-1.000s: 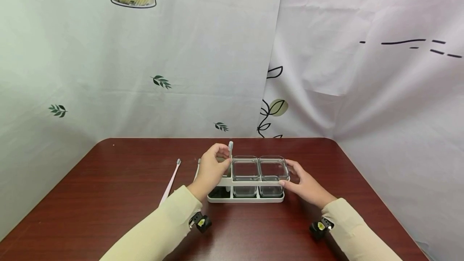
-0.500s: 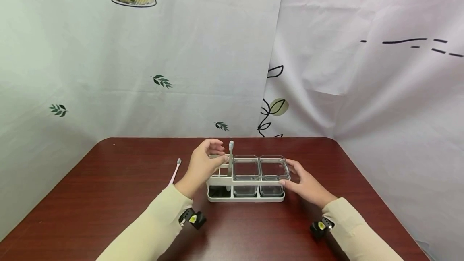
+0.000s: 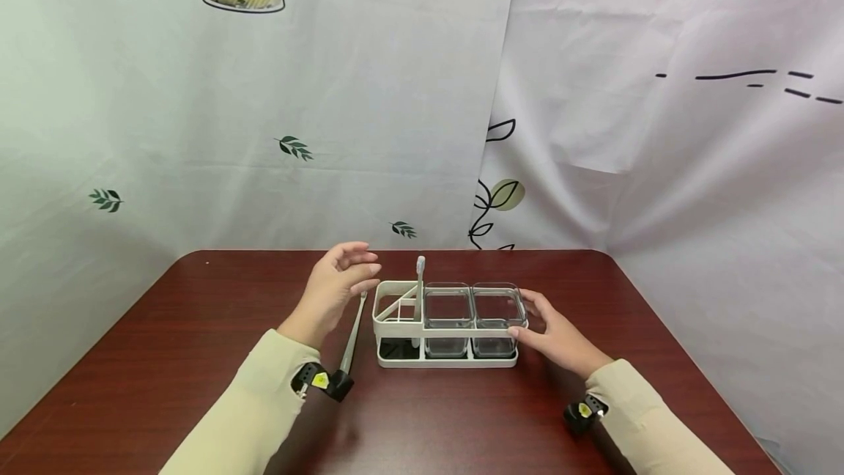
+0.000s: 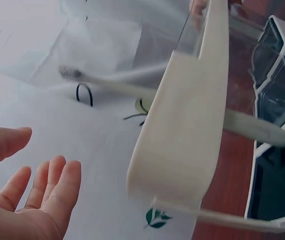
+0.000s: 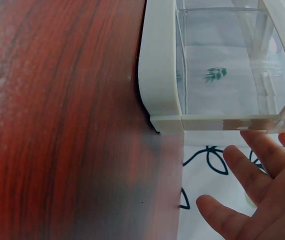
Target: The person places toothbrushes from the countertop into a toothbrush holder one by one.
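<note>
A white toothbrush holder (image 3: 398, 330) stands on the table with two clear cups (image 3: 447, 347) (image 3: 496, 347) in its middle and right bays. One pale toothbrush (image 3: 420, 277) stands bristles up in its left section; in the left wrist view its handle (image 4: 257, 129) reaches down toward the dark base. My left hand (image 3: 332, 288) is in the air left of the holder, fingers spread and holding nothing. With thumb at the front rail and fingers behind, my right hand (image 3: 550, 332) holds the holder's right end. Another pale toothbrush (image 3: 354, 332) lies on the table beneath my left hand.
The reddish-brown table (image 3: 448, 424) ends at a back edge against a printed white cloth (image 3: 369, 94). A black wrist camera (image 3: 338, 385) on my left wrist overlaps the lower end of the lying toothbrush.
My left hand has let go of the standing toothbrush and moved left, away from the holder. It now hides the pink toothbrush seen before. My right hand has stayed put.
</note>
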The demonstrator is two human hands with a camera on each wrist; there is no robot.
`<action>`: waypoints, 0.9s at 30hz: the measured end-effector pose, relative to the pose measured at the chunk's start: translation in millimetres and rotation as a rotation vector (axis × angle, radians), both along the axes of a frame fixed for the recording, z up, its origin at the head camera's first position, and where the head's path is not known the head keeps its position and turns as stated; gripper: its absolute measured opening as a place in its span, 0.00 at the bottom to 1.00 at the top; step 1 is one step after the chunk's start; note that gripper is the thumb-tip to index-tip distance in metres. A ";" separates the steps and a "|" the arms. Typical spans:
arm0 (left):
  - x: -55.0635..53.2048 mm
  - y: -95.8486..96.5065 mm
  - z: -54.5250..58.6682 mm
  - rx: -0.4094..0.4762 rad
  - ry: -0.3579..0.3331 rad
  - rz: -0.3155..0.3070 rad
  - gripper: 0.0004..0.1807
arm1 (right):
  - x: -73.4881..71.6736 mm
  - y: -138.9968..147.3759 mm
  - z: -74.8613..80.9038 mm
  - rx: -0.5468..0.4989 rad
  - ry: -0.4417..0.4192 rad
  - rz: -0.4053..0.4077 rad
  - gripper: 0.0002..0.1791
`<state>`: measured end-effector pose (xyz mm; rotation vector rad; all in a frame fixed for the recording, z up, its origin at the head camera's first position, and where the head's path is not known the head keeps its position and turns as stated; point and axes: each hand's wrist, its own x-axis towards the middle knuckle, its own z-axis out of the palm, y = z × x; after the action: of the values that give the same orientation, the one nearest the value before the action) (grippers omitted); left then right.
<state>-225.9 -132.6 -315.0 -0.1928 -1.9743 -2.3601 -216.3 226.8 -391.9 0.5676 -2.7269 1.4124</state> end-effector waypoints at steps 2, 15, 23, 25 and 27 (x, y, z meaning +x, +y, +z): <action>-2.1 -6.2 -1.0 0.017 -0.014 0.007 0.21 | 0.0 0.0 -0.1 -0.004 -0.001 0.001 0.39; -10.5 -42.8 -9.8 -0.027 -0.105 0.121 0.20 | 1.1 -0.3 1.6 0.003 -0.008 -0.005 0.39; -17.7 -54.4 -19.2 -0.091 -0.170 0.190 0.21 | 0.4 -0.4 1.0 -0.012 -0.010 0.002 0.39; -19.4 -57.0 -22.1 -0.120 -0.190 0.207 0.22 | 0.1 -0.2 0.5 -0.013 -0.011 0.002 0.38; -20.5 -59.5 -25.0 -0.159 -0.210 0.224 0.23 | -0.1 -0.4 0.0 -0.016 -0.011 0.002 0.38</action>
<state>-246.4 -192.1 -340.1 0.2672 -2.1448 -2.1618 -216.4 226.4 -391.9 0.5631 -2.7218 1.4405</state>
